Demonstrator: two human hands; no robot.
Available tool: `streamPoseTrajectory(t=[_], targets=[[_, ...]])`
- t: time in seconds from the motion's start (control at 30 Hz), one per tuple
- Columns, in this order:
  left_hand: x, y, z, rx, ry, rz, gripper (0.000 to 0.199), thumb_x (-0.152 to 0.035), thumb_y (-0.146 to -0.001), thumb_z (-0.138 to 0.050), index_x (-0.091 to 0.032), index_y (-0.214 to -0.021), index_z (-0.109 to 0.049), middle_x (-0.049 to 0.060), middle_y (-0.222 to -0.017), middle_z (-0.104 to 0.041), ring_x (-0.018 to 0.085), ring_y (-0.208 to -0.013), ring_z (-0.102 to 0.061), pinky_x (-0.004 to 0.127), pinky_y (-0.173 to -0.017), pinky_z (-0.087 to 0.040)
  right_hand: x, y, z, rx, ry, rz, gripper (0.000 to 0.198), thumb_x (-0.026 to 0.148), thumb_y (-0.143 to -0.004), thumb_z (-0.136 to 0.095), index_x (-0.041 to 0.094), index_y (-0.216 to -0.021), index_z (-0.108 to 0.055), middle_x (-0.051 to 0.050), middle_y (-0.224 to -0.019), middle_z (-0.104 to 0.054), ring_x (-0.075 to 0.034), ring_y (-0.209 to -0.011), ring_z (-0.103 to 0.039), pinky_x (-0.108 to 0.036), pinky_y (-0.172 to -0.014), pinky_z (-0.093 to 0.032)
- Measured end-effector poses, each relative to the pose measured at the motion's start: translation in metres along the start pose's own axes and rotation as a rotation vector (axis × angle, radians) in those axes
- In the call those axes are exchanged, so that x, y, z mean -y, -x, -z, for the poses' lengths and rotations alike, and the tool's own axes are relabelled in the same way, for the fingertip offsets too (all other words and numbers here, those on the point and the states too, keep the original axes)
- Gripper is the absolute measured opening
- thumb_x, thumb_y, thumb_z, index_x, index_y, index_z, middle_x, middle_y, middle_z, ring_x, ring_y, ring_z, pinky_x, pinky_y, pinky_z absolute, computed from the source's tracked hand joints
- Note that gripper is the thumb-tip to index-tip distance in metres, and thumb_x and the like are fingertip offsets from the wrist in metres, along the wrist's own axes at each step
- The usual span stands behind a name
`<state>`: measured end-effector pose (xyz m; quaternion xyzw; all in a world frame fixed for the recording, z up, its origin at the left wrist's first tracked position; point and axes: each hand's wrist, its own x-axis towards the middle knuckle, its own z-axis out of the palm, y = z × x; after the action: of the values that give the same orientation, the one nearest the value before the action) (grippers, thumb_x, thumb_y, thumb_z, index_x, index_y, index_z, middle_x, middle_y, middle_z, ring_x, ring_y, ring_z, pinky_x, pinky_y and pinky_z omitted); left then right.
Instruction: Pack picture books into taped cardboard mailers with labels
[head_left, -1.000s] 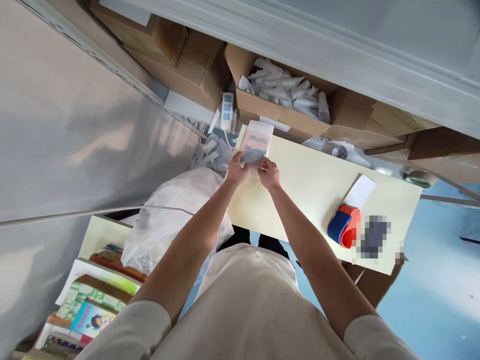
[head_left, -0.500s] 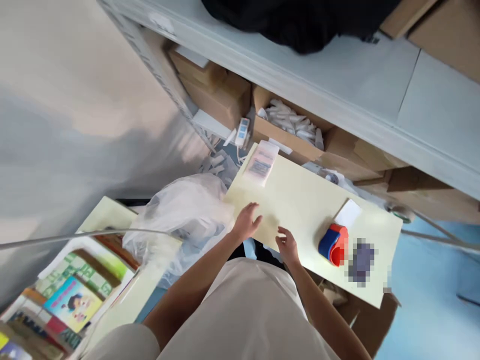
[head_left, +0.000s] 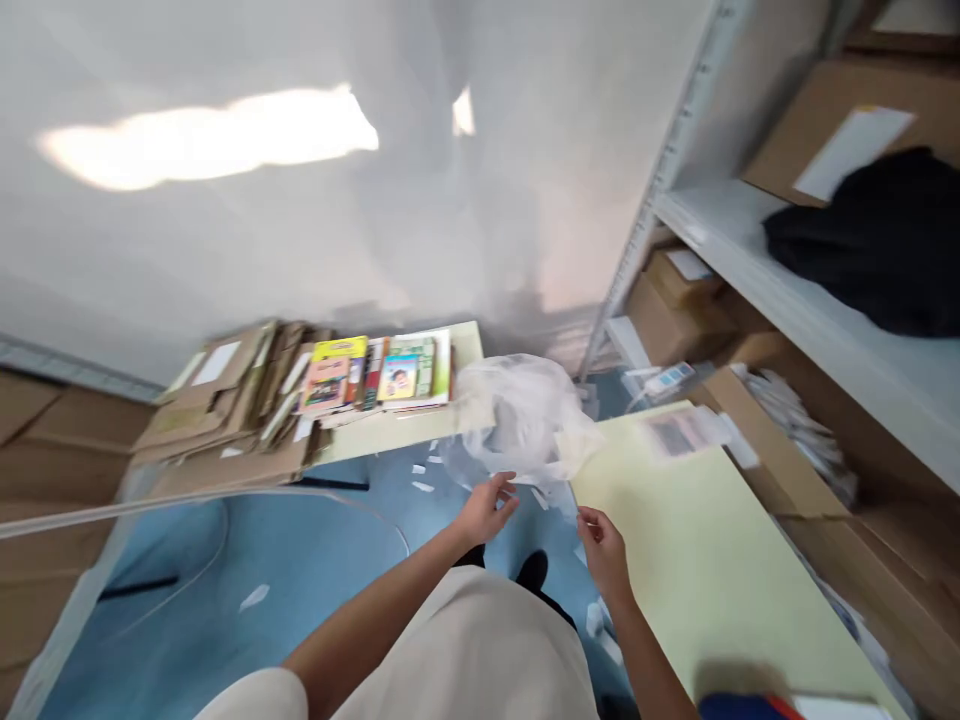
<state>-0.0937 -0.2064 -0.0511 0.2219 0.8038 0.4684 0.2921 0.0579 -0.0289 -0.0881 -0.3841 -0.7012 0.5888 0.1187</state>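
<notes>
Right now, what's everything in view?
right table: 1, pale yellow, right
wall: 1, grey, behind
left table: 1, pale yellow, by wall
bag: 1, translucent white, between tables
packet: 1, pink-white, right table's far end
item: 1, blue-red, right table, cut off
card: 1, white, beside it
books: several, mixed, left table
flattened cardboard: pile, brown, beside books
shelf: 1, grey, right
cloth: 1, black, on shelf
boxes: several, brown, both sides
power strip: 1, white, beyond right table
cable: 1, white, left
scraps: several, white, blue floor
left hand: 1, bare, near bag
right hand: 1, bare, right table's edge
</notes>
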Motion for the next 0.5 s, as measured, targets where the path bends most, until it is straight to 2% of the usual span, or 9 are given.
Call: streamPoseTrajectory(t=[0.1, 0.2, 0.37, 0.5], targets=[[0.021, 0.016, 0.049, -0.196, 0.130, 0.103, 0.039, -0.033, -0.077, -0.061, -0.017, -0.112, -0.058, 0.010, -0.097, -0.069, 0.020, -0.082, -0.066, 0.035, -0.076, -0.053, 0.032, -0.008, -0.053, 0.152, 0.012, 0.131, 0.039, 0.055, -0.072, -0.059, 0.021, -0.088, -0.068, -0.011, -0.088, -0.072, -0.026, -0.078, -0.067, -0.039, -0.073, -0.054], [0.041, 0.035, 0.099, -0.357, 0.210, 0.136, 0.036, -0.036, -0.074, -0.063, -0.016, -0.104, -0.062, 0.010, -0.096, -0.069, 0.021, -0.084, -0.066, 0.035, -0.077, -0.053, 0.069, -0.007, -0.122, 0.340, 0.035, 0.243, 0.036, 0.050, -0.075, -0.057, 0.019, -0.089, -0.068, -0.012, -0.091, -0.072, -0.025, -0.081, -0.067, -0.039, -0.075, -0.054], [0.084, 0.073, 0.188, -0.600, 0.331, 0.163, 0.037, -0.038, -0.072, -0.064, -0.015, -0.101, -0.063, 0.011, -0.096, -0.070, 0.022, -0.083, -0.067, 0.035, -0.075, -0.053, 0.126, 0.013, -0.252, 0.649, 0.086, 0.393, 0.028, 0.039, -0.077, -0.056, 0.018, -0.090, -0.068, -0.009, -0.085, -0.071, -0.021, -0.072, -0.066, -0.035, -0.069, -0.053], [0.128, 0.111, 0.271, -0.806, 0.371, 0.190, 0.032, -0.034, -0.068, -0.069, -0.016, -0.095, -0.065, 0.009, -0.091, -0.071, 0.021, -0.083, -0.066, 0.035, -0.078, -0.052, 0.156, 0.034, -0.362, 0.843, 0.097, 0.444, 0.025, 0.035, -0.077, -0.055, 0.018, -0.091, -0.067, -0.006, -0.081, -0.070, -0.018, -0.068, -0.065, -0.033, -0.067, -0.053]])
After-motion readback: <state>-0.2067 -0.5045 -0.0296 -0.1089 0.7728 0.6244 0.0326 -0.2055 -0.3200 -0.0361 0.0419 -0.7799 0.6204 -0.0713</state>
